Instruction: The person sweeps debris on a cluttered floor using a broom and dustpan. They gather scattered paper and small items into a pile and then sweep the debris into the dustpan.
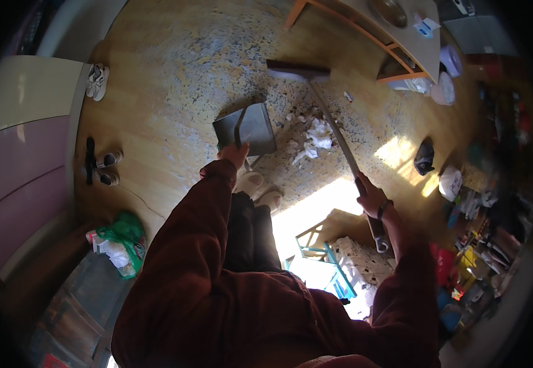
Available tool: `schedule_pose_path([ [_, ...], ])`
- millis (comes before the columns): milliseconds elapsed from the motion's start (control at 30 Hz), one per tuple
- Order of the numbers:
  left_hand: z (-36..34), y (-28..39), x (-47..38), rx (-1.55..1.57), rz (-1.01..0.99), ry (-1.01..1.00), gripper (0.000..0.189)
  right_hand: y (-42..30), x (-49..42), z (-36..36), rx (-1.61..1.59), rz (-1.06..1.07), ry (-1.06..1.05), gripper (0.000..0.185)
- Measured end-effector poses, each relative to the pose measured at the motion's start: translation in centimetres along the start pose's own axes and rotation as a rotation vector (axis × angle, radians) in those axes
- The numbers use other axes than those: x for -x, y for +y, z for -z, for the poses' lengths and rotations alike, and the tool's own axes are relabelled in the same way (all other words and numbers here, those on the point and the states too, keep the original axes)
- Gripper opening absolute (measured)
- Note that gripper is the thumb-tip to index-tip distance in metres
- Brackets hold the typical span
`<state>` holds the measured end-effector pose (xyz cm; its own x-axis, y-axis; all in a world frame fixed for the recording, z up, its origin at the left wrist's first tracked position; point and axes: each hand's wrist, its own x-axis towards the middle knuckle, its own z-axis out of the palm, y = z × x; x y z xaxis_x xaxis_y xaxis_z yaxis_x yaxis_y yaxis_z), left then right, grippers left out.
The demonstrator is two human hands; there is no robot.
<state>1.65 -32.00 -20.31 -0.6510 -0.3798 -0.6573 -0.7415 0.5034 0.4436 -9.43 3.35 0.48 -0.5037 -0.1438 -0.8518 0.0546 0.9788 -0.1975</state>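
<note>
My left hand (234, 155) is closed around the handle of a grey dustpan (261, 131), just ahead of my feet. In my right hand (371, 197) is the long handle of a wide-headed broom or floor squeegee (338, 131); its type is not certain. The wide head (298, 73) rests on the floor, farther out than the dustpan and to its right. Between dustpan and handle lies a heap of crumpled white paper (318, 134) with small debris around it. My light-coloured slippers (249, 183) stand below the pan.
Worn, speckled flooring (193, 87) spreads ahead. An orange-framed table (409, 41) stands at the upper right. Shoes (97, 83) line the cabinet (27, 138) at left. A green plastic bag (126, 239) sits lower left; a turquoise-framed item (340, 271) and cardboard box lie near my right side.
</note>
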Motion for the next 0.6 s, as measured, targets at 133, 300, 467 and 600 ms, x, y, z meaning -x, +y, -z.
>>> schedule_pose_path([
  [133, 0.9, 1.0, 1.2, 0.031, -0.036, 0.055, 0.055, -0.9, 7.5, 1.5, -0.467, -0.106, -0.121, 0.068],
  [300, 1.1, 1.6, 1.5, 0.053, -0.081, 0.063, 0.055, -3.2, 8.5, 0.5, -0.356, 0.029, -0.064, 0.066],
  [467, -0.1, 0.4, 0.1, 0.008, -0.085, 0.018, 0.061, -6.4, -1.0, -0.3, 0.092, 0.24, 0.075, 0.065],
  [600, 0.7, 0.5, 1.2, -0.044, -0.048, -0.014, 0.066, -10.6, -11.4, -1.3, 0.323, 0.311, 0.107, 0.065],
])
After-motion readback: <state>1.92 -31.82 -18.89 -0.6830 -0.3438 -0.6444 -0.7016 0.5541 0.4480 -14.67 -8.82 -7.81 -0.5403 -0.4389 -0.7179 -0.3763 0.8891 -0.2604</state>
